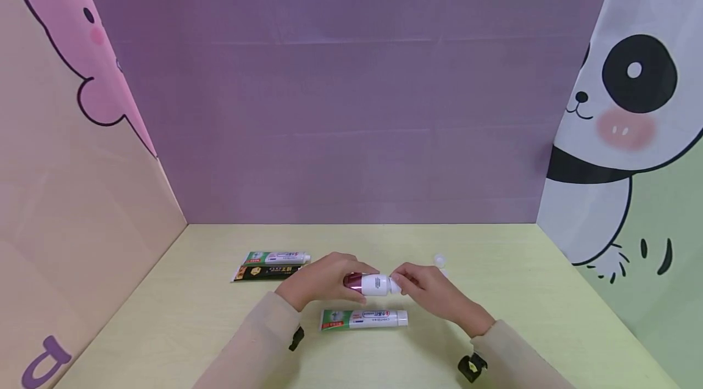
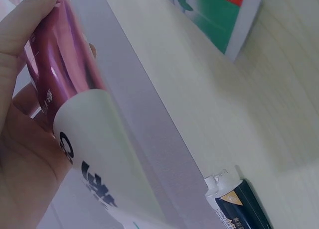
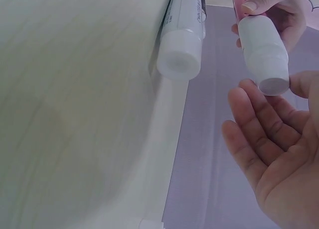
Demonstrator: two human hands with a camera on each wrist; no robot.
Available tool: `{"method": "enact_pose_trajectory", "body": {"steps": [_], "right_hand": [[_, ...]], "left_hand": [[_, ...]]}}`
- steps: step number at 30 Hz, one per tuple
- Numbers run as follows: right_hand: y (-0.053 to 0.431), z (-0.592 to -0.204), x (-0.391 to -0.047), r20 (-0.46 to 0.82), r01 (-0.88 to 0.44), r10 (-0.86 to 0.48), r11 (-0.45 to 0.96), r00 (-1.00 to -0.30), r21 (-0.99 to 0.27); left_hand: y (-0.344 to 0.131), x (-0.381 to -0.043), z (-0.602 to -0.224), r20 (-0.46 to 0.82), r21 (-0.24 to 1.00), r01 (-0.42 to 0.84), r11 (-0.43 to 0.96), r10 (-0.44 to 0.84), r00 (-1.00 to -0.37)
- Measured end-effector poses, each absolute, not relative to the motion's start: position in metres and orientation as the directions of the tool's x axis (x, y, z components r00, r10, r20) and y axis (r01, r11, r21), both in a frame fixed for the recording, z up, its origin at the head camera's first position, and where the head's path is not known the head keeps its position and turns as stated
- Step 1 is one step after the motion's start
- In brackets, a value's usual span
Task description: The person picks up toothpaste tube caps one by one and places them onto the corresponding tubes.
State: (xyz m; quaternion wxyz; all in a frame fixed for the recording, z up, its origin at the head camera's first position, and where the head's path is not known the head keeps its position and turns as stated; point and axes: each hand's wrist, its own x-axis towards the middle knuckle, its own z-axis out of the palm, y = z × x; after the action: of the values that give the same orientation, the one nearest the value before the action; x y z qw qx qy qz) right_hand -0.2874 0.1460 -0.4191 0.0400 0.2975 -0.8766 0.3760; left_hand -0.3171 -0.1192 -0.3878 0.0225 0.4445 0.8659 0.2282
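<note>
In the head view my left hand grips the maroon end of a maroon and white toothpaste tube, held above the table. Thumb and fingertips of my right hand pinch the white cap at the tube's other end. From the right wrist, the cap appears to sit on the tube. Just in front of the hands lies a green and white toothpaste tube with a white cap. Beyond my left hand, another green and white tube and a black toothpaste tube lie side by side.
Small white loose pieces, one of them round, lie on the pale wooden table beyond my right hand. The black tube's bare nozzle shows in the left wrist view. A purple wall stands behind, with printed side walls.
</note>
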Motion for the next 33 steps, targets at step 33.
{"method": "enact_pose_trajectory", "body": {"steps": [33], "right_hand": [[0.1481,-0.4149,-0.2829,0.330,-0.585,-0.512,0.489,-0.793,-0.647]], "left_hand": [[-0.1242,-0.3192,-0.3882,0.202,0.406,0.777,0.482,0.781,-0.590]]}}
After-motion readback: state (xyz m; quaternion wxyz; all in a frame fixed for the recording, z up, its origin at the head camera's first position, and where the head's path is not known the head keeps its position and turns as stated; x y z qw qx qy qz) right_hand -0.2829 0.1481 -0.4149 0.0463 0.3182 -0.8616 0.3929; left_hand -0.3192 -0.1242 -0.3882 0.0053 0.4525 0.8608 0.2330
